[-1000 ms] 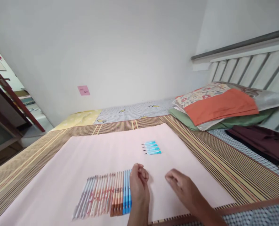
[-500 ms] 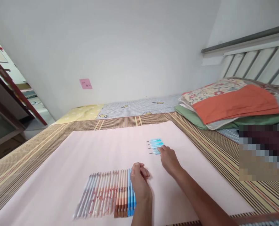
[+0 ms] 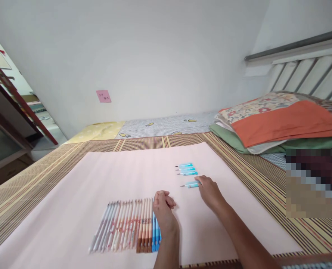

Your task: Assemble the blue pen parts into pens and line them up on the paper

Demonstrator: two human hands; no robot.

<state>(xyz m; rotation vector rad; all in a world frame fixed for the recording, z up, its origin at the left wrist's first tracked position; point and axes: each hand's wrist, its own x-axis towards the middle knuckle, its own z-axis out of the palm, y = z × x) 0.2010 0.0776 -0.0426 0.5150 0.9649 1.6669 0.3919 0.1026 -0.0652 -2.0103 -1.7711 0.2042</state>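
Observation:
Several pens lie side by side on a pale pink sheet [image 3: 121, 172]: greyish ones [image 3: 102, 228] at the left, white-and-red ones [image 3: 125, 224], brown-ended ones [image 3: 145, 231], then blue ones [image 3: 155, 231]. My left hand [image 3: 164, 207] rests beside the blue pens with curled fingers, partly covering them; whether it holds anything is hidden. Farther back lie three short light-blue pens [image 3: 186, 169] with dark tips pointing left. Nearer me, my right hand [image 3: 207, 186] pinches the right end of another light-blue pen [image 3: 192, 185].
The sheet lies on a striped mat [image 3: 233, 168]. Folded orange and floral cloth [image 3: 283, 123] sits on green fabric at the right. A white wall with a pink note [image 3: 103, 96] stands behind. A blurred patch covers the right edge.
My right hand has moved slightly right and toward me, with the nearest light-blue pen now apart from the other three. My left hand has barely moved. The view has shifted slightly.

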